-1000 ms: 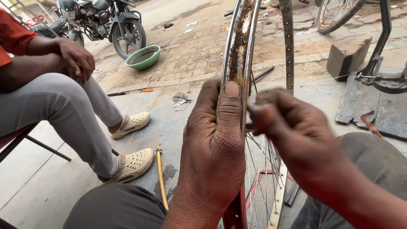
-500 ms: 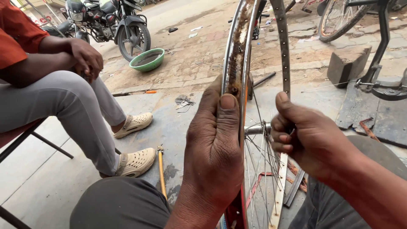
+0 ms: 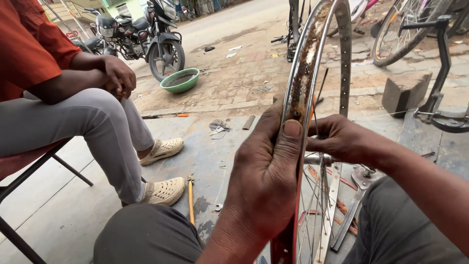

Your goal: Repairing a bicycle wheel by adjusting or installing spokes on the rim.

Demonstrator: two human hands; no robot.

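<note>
A bare, rusted steel bicycle wheel rim (image 3: pixel 312 54) stands upright, edge-on, in the middle of the view, rising from between the person's knees to the top edge of the frame, where its upper arc is cut off. Its inner channel is brown and pitted with rust, its side wall bright metal drilled with a row of spoke holes, and its lowest visible stretch is painted red. Thin wire spokes (image 3: pixel 312 210) fan down from a hub axle (image 3: pixel 317 159) behind the rim.

The left hand (image 3: pixel 266 181) is wrapped around the near edge of the rim about halfway up, fingers behind and thumb pressed flat against the rusty channel, gripping it firmly. The right hand (image 3: pixel 342 139) reaches in from the other side, closed around something at the spokes just above the axle; the rim and its own fingers hide what it pinches, so the grasped part cannot be made out.

To the left, a seated person in grey trousers (image 3: pixel 88 127) and cream clogs rests clasped hands on one knee; their upper body is cut off. On the stained concrete floor lie a yellow-handled tool (image 3: pixel 191 200) and, near the right knee, a flat steel spanner (image 3: pixel 354 205). Further off sit a green bowl (image 3: pixel 180 80) and a parked black motorcycle (image 3: pixel 141 34).
</note>
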